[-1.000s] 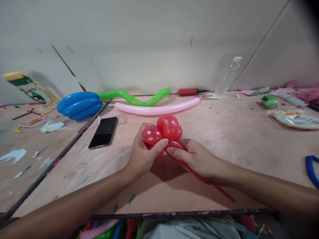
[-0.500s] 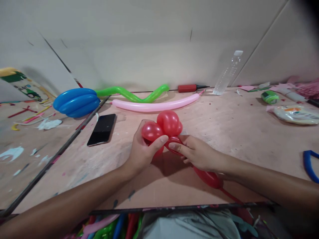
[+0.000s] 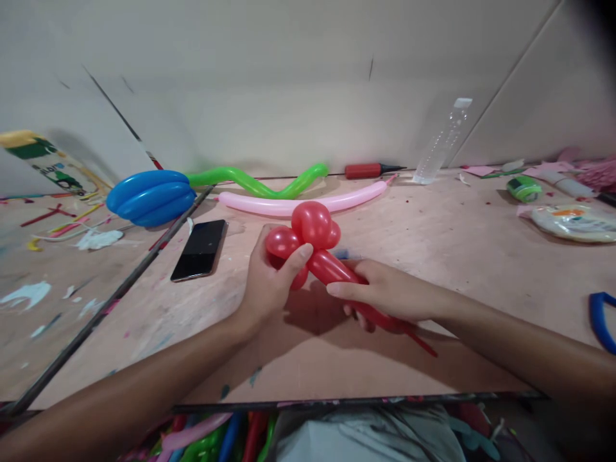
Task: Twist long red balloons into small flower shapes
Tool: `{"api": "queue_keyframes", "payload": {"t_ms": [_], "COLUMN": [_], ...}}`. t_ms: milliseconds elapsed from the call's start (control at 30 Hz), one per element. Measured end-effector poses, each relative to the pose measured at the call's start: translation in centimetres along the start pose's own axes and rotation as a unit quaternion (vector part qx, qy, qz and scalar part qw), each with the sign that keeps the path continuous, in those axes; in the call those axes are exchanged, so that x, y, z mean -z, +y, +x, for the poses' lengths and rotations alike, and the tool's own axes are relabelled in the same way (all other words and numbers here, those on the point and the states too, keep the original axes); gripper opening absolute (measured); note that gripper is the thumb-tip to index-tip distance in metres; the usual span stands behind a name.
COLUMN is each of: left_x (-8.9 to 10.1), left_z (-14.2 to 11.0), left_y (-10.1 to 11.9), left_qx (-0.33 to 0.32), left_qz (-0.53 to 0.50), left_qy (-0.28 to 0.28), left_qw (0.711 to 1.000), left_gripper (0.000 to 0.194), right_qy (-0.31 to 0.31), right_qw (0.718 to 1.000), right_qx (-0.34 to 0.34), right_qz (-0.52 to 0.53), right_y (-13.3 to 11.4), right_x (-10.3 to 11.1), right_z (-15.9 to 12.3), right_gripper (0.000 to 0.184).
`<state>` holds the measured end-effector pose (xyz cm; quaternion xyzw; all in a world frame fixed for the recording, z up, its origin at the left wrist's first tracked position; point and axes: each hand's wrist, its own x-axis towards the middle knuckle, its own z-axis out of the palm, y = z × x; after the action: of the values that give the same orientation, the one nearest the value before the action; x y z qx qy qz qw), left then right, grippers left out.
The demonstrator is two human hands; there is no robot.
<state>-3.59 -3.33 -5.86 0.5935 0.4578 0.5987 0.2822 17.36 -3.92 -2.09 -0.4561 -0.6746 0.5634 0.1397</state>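
Note:
A red twisted balloon [image 3: 312, 231] with several round bubbles and a long tail sits in both hands above the table. My left hand [image 3: 267, 282] is closed on the cluster of bubbles, thumb pressed over the front one. My right hand [image 3: 385, 295] is wrapped round the long red segment just right of the cluster. The thin uninflated tail sticks out past the right hand toward me.
On the pink table [image 3: 481, 256] lie a black phone [image 3: 198, 249], a blue folded balloon [image 3: 149, 197], a green balloon [image 3: 255, 183], a pink long balloon [image 3: 308, 202], a red pump [image 3: 368, 171] and a clear bottle [image 3: 445, 141]. Scraps and packets lie at both sides.
The red balloon moved slightly up and left. The segment by my right hand has filled out from a flattened loop into a longer inflated sausage, and my right hand now wraps it.

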Motion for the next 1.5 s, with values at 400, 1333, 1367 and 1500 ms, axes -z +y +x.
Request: {"api": "queue_keyframes", "payload": {"t_ms": [400, 1333, 1367, 1500], "left_x": [1.3, -0.9, -0.9, -0.9], "left_z": [-0.9, 0.3, 0.3, 0.2], "left_y": [2.5, 4.2, 4.1, 4.2], "left_qx": [-0.393, -0.245, -0.248, -0.256], "left_qz": [0.289, 0.548, 0.546, 0.541], "left_qy": [-0.114, -0.464, -0.467, -0.474], "left_qw": [0.865, 0.652, 0.65, 0.646], "left_gripper": [0.056, 0.009, 0.01, 0.01], "right_qy": [0.063, -0.201, -0.211, -0.21], "right_qw": [0.991, 0.972, 0.97, 0.964], "right_qx": [0.084, 0.081, 0.082, 0.104], "right_qz": [-0.081, -0.085, -0.087, -0.124], "right_y": [1.4, 1.0, 1.2, 1.3], "right_x": [2.3, 0.7, 0.7, 1.0], "right_z": [1.9, 1.6, 1.7, 2.0], "right_gripper": [0.027, 0.034, 0.033, 0.029]}}
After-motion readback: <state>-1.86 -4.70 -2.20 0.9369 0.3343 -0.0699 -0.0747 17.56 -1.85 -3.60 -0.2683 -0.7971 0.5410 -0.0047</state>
